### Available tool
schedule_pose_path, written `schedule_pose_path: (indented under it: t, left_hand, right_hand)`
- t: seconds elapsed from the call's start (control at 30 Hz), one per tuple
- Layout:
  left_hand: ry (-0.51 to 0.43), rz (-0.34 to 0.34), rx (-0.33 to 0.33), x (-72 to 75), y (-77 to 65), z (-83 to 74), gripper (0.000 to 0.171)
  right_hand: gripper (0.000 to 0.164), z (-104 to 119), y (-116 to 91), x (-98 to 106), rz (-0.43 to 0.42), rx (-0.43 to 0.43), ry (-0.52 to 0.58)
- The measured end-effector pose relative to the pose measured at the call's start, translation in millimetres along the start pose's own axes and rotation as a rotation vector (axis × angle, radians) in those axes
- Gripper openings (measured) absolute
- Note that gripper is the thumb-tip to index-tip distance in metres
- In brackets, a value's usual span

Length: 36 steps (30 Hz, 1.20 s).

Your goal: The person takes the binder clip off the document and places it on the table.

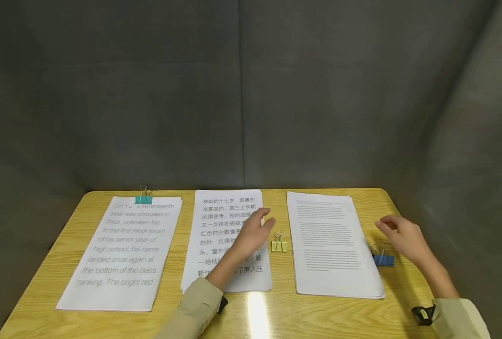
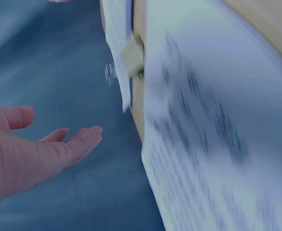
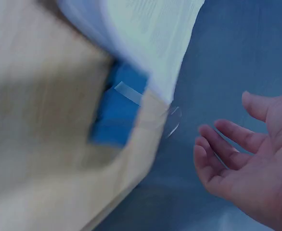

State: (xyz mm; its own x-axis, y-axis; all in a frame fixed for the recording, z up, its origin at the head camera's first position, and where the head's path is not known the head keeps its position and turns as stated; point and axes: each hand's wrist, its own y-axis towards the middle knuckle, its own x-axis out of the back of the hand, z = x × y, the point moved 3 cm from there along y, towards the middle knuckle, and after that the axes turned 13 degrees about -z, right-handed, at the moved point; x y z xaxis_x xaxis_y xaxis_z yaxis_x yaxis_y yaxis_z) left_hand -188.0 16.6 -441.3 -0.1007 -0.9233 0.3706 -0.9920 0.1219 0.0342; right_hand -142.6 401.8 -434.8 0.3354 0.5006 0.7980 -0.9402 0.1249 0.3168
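Table [image 1: 331, 318] bears blue clip [image 1: 385, 261] near right grip [image 1: 404, 238].

Beige sleeves [image 1: 460, 319], black wristbands [image 1: 421, 318] (left one [image 1: 222, 305] apparently matching)

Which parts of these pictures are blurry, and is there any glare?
Head view: mostly sharp, bright glare on the table just below the middle paper stack; left wrist view: print on the nearest page smeared, the left hand clearer; right wrist view: the blue binder clip blurred, the right hand crisper; both wrist views look bluish.
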Motion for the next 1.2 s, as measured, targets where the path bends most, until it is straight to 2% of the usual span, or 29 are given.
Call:
schedule_pose_path:
  t: [0.23,0.43,0.7,0.97,1.2]
  left_hand:
    - [0.052,-0.151,0.004,71.7,3.2,16.3,0.047]
    - [0.075,-0.197,0.023,129.7,-1.2,29.1,0.047]
    - [0.203,-0.244,0.069,200.7,-17.7,53.5,0.05]
    - [0.345,-0.297,0.158,258.9,-36.9,89.0,0.053]
    - [0.387,-0.336,0.218,299.5,-51.0,110.8,0.056]
  right_hand:
    - [0.034,65.4,16.3,-16.8,-0.119,0.203,0.011]
    - [0.031,114.6,29.2,-30.1,-0.144,0.3,0.056]
    - [0.032,176.1,44.2,-61.1,-0.066,0.332,0.152]
    - [0.034,238.4,47.2,-104.6,0.033,0.383,0.259]
    - [0.032,279.9,42.5,-142.0,0.115,0.425,0.291]
